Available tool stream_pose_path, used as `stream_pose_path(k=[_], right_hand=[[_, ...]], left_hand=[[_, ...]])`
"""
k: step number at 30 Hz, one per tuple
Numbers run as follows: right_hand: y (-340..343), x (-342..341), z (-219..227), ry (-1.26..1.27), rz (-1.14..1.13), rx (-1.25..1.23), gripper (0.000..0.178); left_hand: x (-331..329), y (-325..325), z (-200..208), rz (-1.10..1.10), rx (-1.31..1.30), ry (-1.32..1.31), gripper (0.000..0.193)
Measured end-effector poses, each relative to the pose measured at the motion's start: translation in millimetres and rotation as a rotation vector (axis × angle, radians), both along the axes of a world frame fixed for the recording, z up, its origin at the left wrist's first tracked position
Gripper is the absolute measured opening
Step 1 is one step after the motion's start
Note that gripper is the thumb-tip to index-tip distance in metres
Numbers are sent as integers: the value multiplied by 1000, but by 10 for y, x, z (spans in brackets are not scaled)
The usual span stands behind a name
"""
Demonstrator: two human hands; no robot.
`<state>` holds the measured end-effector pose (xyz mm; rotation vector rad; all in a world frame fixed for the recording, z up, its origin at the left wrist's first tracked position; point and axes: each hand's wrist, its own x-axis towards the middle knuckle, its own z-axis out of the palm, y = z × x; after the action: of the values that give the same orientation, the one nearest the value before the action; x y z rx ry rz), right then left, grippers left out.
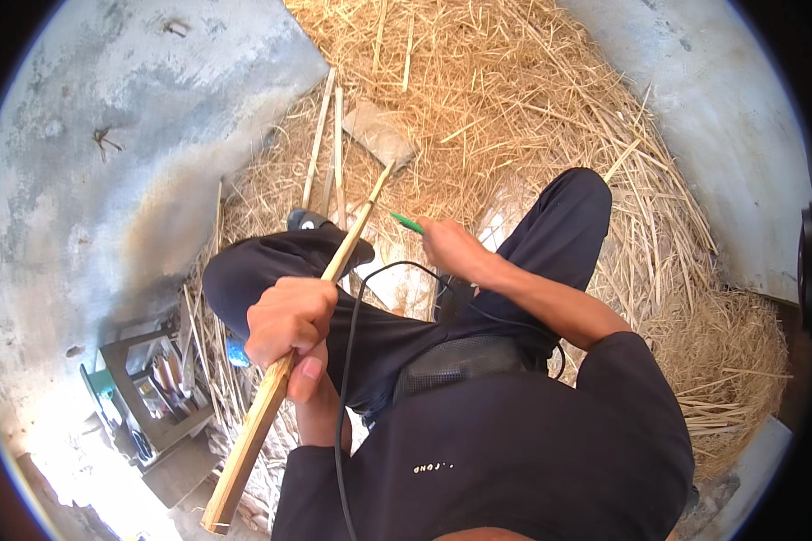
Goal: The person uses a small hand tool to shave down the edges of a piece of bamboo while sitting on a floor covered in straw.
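Note:
My left hand (pixel 289 326) is wrapped round a long pale wooden stick (pixel 254 444). The stick slants from the lower left up toward the middle. Its far end narrows and, in this view, meets the near edge of a flat grey-brown block (pixel 379 135); whether it touches cannot be told. In my right hand (pixel 458 249) is a slim green tool (pixel 408 223) with a pointed end, its kind unclear because the fingers hide the rest. The green tip lies to the right of the stick, apart from it.
Straw and thin shavings (pixel 505 90) cover the floor. Two pale strips (pixel 338 144) lie left of the block. A wooden box (pixel 158 388) with tools stands at lower left. Worn walls (pixel 108 135) rise on both sides. A dark cable (pixel 347 397) crosses my lap between my bent legs.

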<state>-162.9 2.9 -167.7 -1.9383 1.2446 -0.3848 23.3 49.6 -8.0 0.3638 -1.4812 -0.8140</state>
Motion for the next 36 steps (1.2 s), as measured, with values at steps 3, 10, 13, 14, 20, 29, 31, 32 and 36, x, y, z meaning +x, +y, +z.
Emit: stream_pose_path(k=[3, 10, 13, 14, 20, 29, 31, 32, 36], right_hand=[[0, -34, 281, -187, -1, -81, 8], [1, -70, 54, -134, -15, -17, 13], [-47, -84, 289, -231, -94, 43, 20], [-68, -69, 386, -243, -121, 68, 23], [-104, -164, 464, -407, -225, -13, 24], [52, -151, 346, -448, -144, 207, 36], [125, -128, 498, -523, -107, 212, 39], [164, -123, 635, -518, -84, 170, 40], [348, -32, 762, -397, 5, -66, 42]], left_hand=[[17, 3, -46, 22, 16, 18, 30], [-48, -78, 39, 9, -22, 32, 28], [-34, -248, 109, -51, -64, -16, 29], [-15, -302, 126, -65, -80, -51, 29], [-12, -360, 197, 187, -170, -535, 24], [238, 210, 448, 681, 84, -757, 40], [156, 245, 389, 723, 105, -723, 36], [122, 266, 402, 702, 124, -726, 35], [-88, 299, 213, 864, 206, -596, 29]])
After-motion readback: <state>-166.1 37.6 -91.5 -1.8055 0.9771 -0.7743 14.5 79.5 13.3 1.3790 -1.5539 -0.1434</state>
